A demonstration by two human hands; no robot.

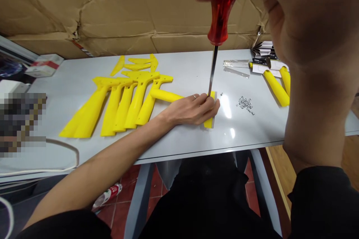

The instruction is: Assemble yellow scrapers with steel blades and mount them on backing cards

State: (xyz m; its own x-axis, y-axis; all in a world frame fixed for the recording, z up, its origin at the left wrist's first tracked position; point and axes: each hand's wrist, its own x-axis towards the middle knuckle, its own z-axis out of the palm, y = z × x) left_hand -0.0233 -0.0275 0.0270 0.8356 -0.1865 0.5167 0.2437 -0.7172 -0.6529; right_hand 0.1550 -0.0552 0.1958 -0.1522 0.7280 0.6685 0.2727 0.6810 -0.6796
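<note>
My right hand (297, 18), raised close to the camera, grips the red see-through handle of a screwdriver (220, 22). The steel shaft points down, its tip hidden near the fingers of my left hand (198, 110). That hand is closed on a yellow plastic tool, probably a scraper (166, 95), and holds it on the table. Its round handle sticks out to the left under the wrist. Beyond the fingertips lies its crosswise yellow head (208, 122), with a thin clear or metallic strip along the edge.
On the white table (179, 142), several yellow handle parts (123, 108) lie at left and small yellow pieces (137, 65) behind them. A pile of small screws (245, 102) sits to the right. Packaged yellow-handled tools (276, 87) lie farther right. Cardboard (117, 15) stands behind.
</note>
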